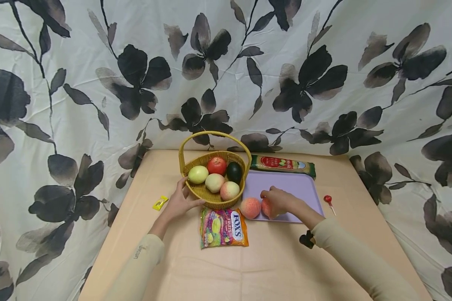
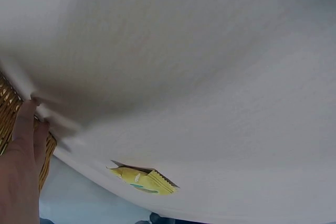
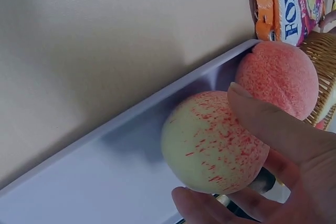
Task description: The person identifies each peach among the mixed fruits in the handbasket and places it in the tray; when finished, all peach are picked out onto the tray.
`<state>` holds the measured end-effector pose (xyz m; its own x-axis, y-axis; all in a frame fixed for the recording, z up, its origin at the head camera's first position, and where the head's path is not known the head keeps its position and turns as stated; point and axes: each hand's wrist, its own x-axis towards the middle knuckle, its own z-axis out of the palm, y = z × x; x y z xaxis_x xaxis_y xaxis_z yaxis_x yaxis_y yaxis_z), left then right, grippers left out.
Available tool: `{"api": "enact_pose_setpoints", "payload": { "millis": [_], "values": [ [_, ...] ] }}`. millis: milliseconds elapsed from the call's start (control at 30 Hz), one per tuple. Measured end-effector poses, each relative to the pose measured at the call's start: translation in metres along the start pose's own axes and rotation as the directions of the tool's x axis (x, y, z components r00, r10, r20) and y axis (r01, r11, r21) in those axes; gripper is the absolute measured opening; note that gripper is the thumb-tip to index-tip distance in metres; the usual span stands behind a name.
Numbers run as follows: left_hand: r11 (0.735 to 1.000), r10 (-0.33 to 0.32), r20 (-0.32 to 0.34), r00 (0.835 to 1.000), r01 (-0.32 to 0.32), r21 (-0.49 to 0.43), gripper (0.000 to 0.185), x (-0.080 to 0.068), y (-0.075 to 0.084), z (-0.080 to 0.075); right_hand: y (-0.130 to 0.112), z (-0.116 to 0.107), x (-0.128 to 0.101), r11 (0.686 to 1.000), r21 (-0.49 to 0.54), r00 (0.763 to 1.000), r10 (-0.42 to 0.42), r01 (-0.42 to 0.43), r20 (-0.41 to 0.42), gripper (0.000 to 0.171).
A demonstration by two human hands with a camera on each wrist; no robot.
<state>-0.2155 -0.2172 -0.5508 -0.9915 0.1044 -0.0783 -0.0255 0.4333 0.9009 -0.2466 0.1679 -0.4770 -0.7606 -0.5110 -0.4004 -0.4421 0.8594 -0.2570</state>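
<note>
My right hand [image 1: 282,201] grips a peach [image 3: 215,142], pale with red speckles, over the front of the lilac tray [image 1: 305,188]. Thumb and fingers lie on opposite sides of it. Close beside it, a second, pinker peach [image 1: 250,208] sits at the tray's front left corner. My left hand [image 1: 179,201] rests against the left side of the yellow wicker basket [image 1: 214,205], fingers extended along its wall. Inside the basket are a red tomato-like fruit [image 1: 217,166], a yellow-green fruit [image 1: 198,174], a dark oval one [image 1: 234,172] and two pale peaches [image 1: 229,190].
A FOX'S candy bag [image 1: 224,228] lies in front of the basket. Left of it is a small yellow wrapped candy [image 1: 160,203]. Behind the tray lies a long green and red packet [image 1: 282,164]; a red lollipop [image 1: 328,199] lies to its right. The basket's handle [image 1: 214,133] arches upright.
</note>
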Motion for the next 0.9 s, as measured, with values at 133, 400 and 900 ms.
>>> {"api": "enact_pose_setpoints", "payload": {
  "millis": [133, 400, 900],
  "values": [
    [1.000, 0.003, 0.001, 1.000, -0.003, -0.009, 0.118, 0.000, 0.001, 0.000, -0.001, 0.000, 0.001, 1.000, -0.026, 1.000, 0.000, 0.000, 0.012, 0.060],
    [1.000, 0.015, 0.002, 1.000, -0.015, -0.008, 0.119, 0.001, 0.000, 0.000, -0.004, -0.001, 0.003, 1.000, -0.025, 0.999, 0.021, -0.019, 0.047, 0.063],
    [1.000, 0.011, -0.011, 1.000, -0.011, 0.019, 0.118, 0.000, -0.002, 0.001, -0.037, -0.054, 0.011, 0.998, 0.043, 0.999, -0.053, 0.053, 0.004, 0.060]
  ]
}}
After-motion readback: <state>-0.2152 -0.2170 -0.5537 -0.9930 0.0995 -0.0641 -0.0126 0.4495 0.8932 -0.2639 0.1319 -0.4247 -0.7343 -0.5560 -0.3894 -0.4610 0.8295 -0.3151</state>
